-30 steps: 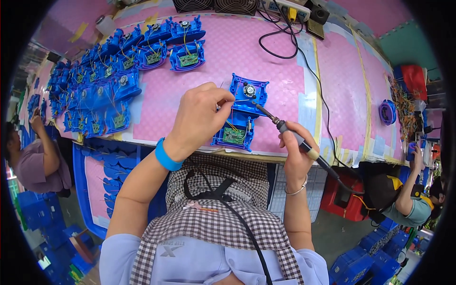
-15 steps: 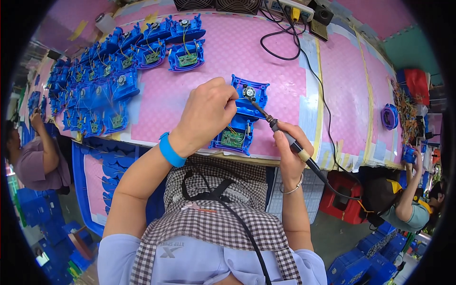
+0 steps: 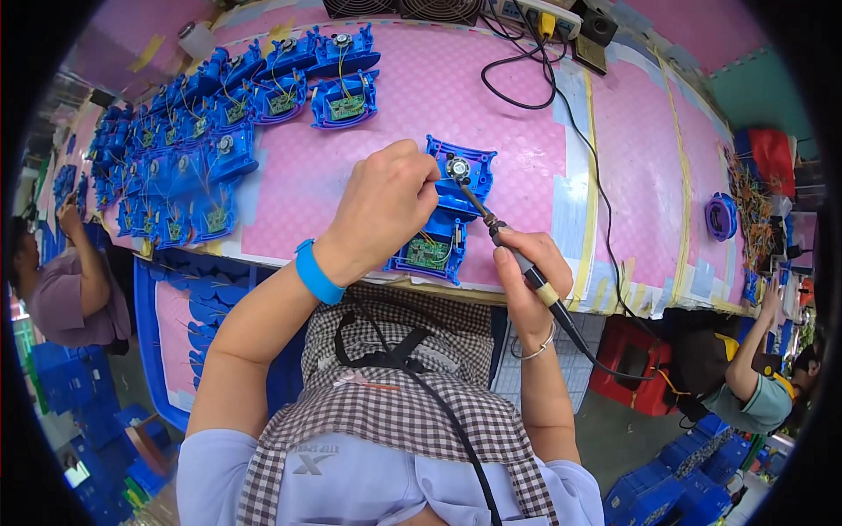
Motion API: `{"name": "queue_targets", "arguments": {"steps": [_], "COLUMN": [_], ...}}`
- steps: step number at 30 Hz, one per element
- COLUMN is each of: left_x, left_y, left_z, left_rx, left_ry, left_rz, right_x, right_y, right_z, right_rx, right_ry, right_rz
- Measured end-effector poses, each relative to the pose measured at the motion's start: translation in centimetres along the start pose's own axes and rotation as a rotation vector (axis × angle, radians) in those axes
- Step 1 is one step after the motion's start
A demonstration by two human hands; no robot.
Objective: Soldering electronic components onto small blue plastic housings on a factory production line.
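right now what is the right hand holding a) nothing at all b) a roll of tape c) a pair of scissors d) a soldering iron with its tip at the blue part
d: the right hand grips a soldering iron like a pen, its tip at the small round metal piece on the blue plastic housing, which the left hand steadies.

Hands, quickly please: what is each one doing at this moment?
Left hand: closed, fingers pinched at the blue plastic housing.
Right hand: closed, holding the soldering iron.
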State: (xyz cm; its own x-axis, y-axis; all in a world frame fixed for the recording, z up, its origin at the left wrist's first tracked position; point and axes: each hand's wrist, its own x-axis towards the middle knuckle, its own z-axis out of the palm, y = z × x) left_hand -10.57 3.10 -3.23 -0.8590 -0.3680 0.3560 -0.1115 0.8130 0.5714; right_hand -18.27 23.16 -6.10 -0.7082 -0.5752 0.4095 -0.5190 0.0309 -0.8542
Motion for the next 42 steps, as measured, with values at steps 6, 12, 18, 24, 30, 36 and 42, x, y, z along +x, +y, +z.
{"name": "queue_targets", "arguments": {"steps": [6, 12, 18, 24, 30, 36, 42], "left_x": [-0.1, 0.1, 0.6, 0.8, 0.9, 0.0, -2.2], "left_y": [0.7, 1.4, 1.7, 1.4, 1.3, -0.4, -2.8], "left_z": [0.3, 0.7, 1.9, 2.6, 3.1, -0.7, -1.6], "left_rx": [0.067, 0.115, 0.12, 0.129, 0.095, -0.151, -0.122], "left_ry": [-0.013, 0.01, -0.046, -0.069, -0.081, 0.211, 0.118], "left_rz": [0.021, 0.07, 0.069, 0.045, 0.039, -0.06, -0.347], "right_x": [-0.2, 0.5, 1.0, 1.2, 1.3, 1.2, 1.2], "right_y": [0.1, -0.1, 0.2, 0.5, 0.4, 0.5, 0.2], "right_z": [0.0, -2.0, -2.5, -2.2, -2.1, -2.3, -2.4], "right_rx": [-0.017, 0.012, -0.004, 0.003, -0.004, -0.011, -0.018], "right_ry": [0.02, 0.152, 0.035, 0.025, 0.031, 0.047, 0.021], "right_rz": [-0.043, 0.149, 0.153, 0.13, 0.11, 0.076, 0.093]}}
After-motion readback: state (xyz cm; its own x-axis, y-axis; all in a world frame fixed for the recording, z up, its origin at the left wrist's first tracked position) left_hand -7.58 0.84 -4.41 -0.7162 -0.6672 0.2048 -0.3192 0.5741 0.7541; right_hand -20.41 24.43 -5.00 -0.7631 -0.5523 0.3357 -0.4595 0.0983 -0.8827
